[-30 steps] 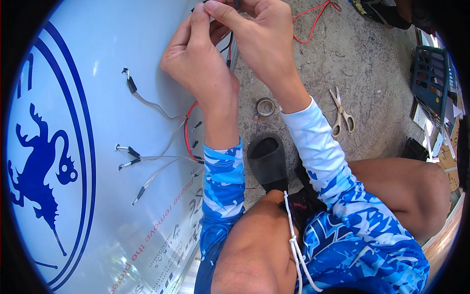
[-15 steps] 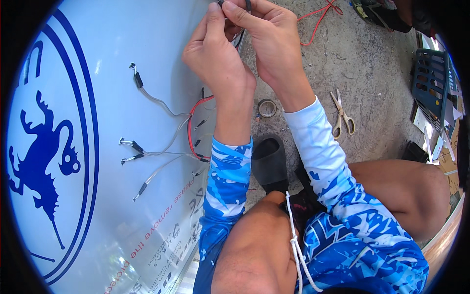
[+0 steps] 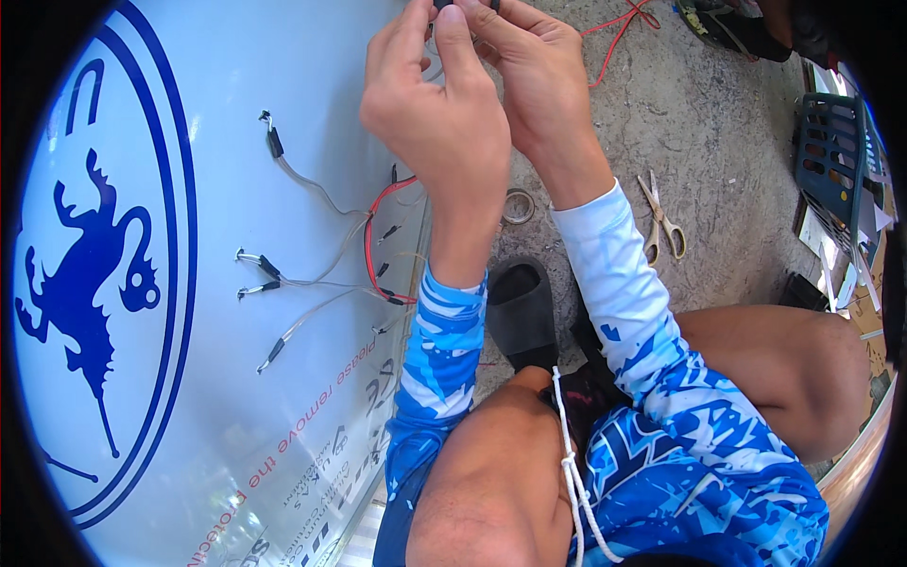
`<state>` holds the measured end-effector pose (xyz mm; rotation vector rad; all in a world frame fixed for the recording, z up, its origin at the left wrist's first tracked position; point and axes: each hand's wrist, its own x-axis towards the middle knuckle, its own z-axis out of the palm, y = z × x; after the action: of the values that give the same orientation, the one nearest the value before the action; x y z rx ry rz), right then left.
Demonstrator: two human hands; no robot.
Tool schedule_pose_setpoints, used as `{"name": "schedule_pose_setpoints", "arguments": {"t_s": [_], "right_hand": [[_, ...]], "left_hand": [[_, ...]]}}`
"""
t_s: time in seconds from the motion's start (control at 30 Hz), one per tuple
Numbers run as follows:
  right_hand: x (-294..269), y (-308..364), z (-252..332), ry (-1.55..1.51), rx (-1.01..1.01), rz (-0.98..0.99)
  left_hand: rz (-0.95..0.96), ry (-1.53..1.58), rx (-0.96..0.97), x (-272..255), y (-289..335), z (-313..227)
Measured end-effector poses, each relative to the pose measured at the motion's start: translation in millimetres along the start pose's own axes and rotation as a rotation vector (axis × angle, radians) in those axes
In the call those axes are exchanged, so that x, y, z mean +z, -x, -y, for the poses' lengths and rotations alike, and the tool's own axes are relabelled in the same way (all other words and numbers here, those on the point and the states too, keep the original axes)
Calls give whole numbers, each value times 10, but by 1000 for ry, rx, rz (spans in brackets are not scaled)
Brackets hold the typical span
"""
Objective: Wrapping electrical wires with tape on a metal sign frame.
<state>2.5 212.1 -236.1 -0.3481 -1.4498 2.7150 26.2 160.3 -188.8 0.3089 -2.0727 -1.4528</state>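
Note:
My left hand (image 3: 430, 113) and my right hand (image 3: 534, 76) meet at the top edge, over the rim of a large white sign panel (image 3: 217, 113) with a blue emblem. The fingertips of both pinch a thin wire with a small dark end piece (image 3: 444, 6), which the frame edge partly cuts off. Below my left wrist a red wire (image 3: 370, 236) loops out of the panel's edge. Several clear wires with black tips (image 3: 274, 144) lie spread on the panel.
On the concrete floor are a small tape roll (image 3: 517, 205), a pair of scissors (image 3: 661, 222) and a loose red wire (image 3: 614, 24). My foot is in a black sandal (image 3: 520, 312). A blue crate (image 3: 831, 151) stands at the right.
Both hands stay joined on the wire and have shifted slightly right in the view. The fingers have worked closer around the small dark end piece.

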Motion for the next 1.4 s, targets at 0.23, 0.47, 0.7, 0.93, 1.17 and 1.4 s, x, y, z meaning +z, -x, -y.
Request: {"name": "schedule_pose_setpoints", "arguments": {"t_s": [0.23, 0.47, 0.7, 0.93, 1.17, 1.4], "right_hand": [[13, -52, -146, 66, -64, -50], [86, -40, -117, 221, -276, -438], [-120, -60, -90, -12, -54, -46], [-139, -66, 92, 98, -13, 171], [-137, -109, -105, 99, -166, 272], [-148, -112, 34, 15, 144, 206]], "left_hand": [[177, 241, -273, -7, -168, 300], [287, 434, -479, -17, -236, 475], [485, 616, -612, -52, -338, 673], [511, 691, -647, -164, -410, 640], [471, 773, -671, -181, -404, 675], [379, 773, -689, -175, -349, 695]]}}
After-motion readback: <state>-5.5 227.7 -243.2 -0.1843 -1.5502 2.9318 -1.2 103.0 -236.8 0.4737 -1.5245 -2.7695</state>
